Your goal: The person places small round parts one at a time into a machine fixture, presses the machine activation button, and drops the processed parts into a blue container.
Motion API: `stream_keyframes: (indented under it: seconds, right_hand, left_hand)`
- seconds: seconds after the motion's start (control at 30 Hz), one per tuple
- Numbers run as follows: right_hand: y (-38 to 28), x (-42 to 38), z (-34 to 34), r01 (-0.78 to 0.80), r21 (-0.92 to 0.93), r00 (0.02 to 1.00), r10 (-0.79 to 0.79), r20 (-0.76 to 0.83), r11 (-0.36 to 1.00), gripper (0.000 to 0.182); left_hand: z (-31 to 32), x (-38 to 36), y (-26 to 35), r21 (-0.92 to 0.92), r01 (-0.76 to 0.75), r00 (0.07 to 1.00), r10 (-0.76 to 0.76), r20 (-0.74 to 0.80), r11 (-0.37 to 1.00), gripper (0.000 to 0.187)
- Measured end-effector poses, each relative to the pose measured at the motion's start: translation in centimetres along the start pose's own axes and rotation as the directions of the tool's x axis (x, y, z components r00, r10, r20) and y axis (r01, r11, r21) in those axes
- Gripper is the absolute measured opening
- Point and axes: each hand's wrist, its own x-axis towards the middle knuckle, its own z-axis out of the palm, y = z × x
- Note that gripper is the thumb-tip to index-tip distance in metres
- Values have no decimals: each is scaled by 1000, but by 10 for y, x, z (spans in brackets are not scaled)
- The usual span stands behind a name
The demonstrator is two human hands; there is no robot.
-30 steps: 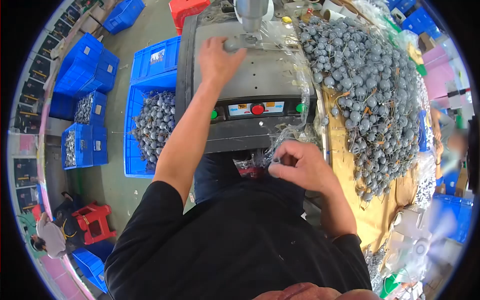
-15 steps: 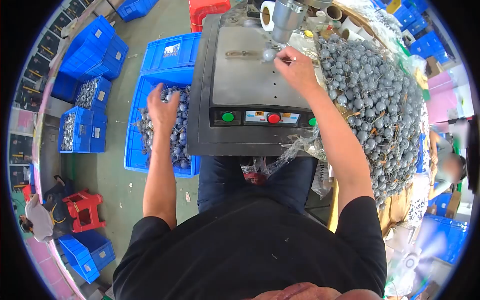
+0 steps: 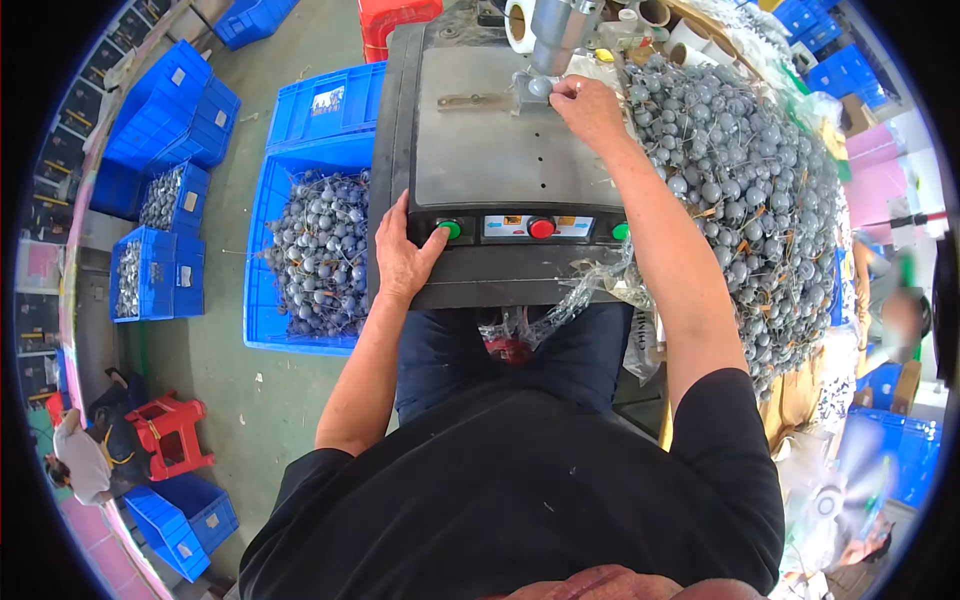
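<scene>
Grey metal makes up the top of the press machine (image 3: 510,130) that the person sits against, and everything else is arranged around it. The right hand (image 3: 590,108) reaches to the far end of the machine's plate, fingers pinched shut around a small grey ball (image 3: 540,87) so that it sits right under the steel cylinder (image 3: 552,30) that hangs over the plate; holding it there by the fingertips keeps it steady in the fixture. The left hand (image 3: 405,260) lies flat and loosely open on the near left corner of the machine, gripping nothing, its thumb resting at the green button (image 3: 450,229) on the front panel, placed so the button can be pressed without looking. To the right of that button on the same panel sit a red button (image 3: 541,228) and a second green button (image 3: 620,231). A large heap of grey balls (image 3: 750,190) with thin wires lies on the surface just right of the machine, within reach of the right hand. Left of the machine, on the floor, a blue crate (image 3: 275,200) holds another pile of the same balls, close under the left arm. Crumpled clear plastic (image 3: 560,310) hangs off the machine's near edge.
</scene>
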Motion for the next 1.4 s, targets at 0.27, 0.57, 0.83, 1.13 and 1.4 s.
stream_keyframes:
  seconds: [0.27, 0.57, 0.83, 1.13, 1.4]
  right_hand:
    - [59, -31, -45, -53, -450, 994, 6, -105, 892, 28]
    - [-71, -96, -23, 92, 223, 983, -125, 138, 970, 37]
    - [-23, -177, 13, -158, 529, 986, 160, 41, 834, 34]
    - [62, -213, 8, -365, 693, 819, 568, -79, 622, 37]
    - [55, -299, -153, -261, 303, 886, 352, -301, 916, 25]
  left_hand:
    - [-1, -2, -2, -20, 0, 1000, 0, 9, 1000, 84]
    - [0, -1, -1, -31, -1, 1000, 1, -1, 1000, 83]
    - [6, -3, -11, -83, -28, 1000, 27, -10, 996, 87]
    - [17, -5, -27, -170, -109, 993, 114, 19, 979, 68]
    - [14, -5, -30, -188, -67, 994, 82, 69, 980, 69]
